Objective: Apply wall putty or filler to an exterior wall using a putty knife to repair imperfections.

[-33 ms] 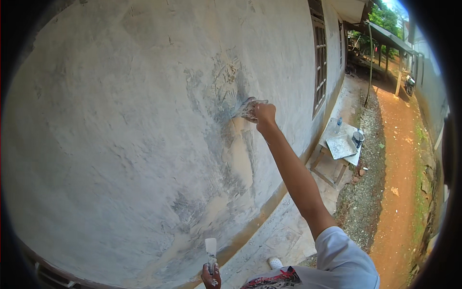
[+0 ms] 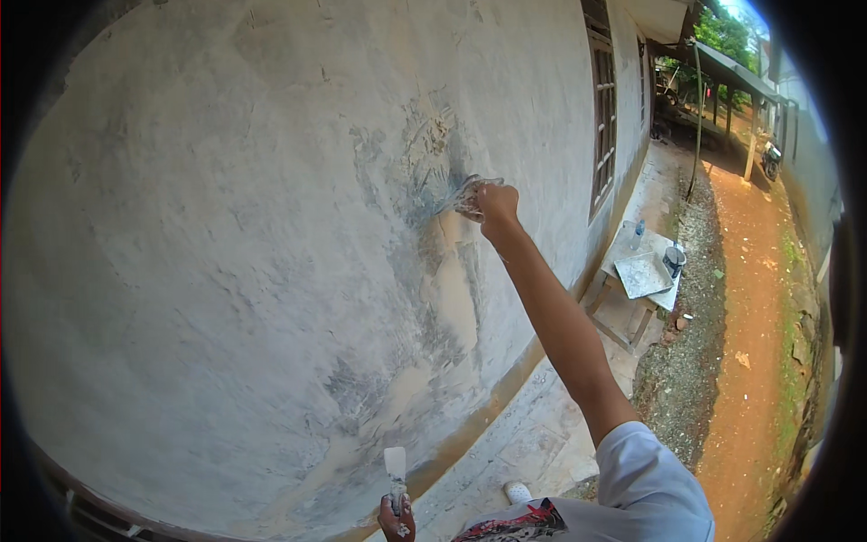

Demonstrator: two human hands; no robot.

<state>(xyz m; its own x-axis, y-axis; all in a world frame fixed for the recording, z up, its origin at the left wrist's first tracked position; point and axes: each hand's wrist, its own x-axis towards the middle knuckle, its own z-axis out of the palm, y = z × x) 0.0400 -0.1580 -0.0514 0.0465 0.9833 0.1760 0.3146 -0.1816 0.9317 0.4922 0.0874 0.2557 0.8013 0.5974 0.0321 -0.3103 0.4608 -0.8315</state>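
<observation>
- Wall [image 2: 226, 226] fills left and centre; I judge its beige strip [image 2: 454, 303] smoothed, its rough upper patch [image 2: 433, 135] unfinished.
- Right hand [image 2: 498, 206] grasps whitish item [image 2: 469, 195], unclear to me.
- Left hand [image 2: 396, 521] grips putty knife [image 2: 396, 465].

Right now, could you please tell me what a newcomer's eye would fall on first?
Probably the right hand, holding a smeared item at the grey wall mid-picture. At the lower edge, the left hand holds a pale-bladed scraper; a tray rests on the table at right.
</observation>
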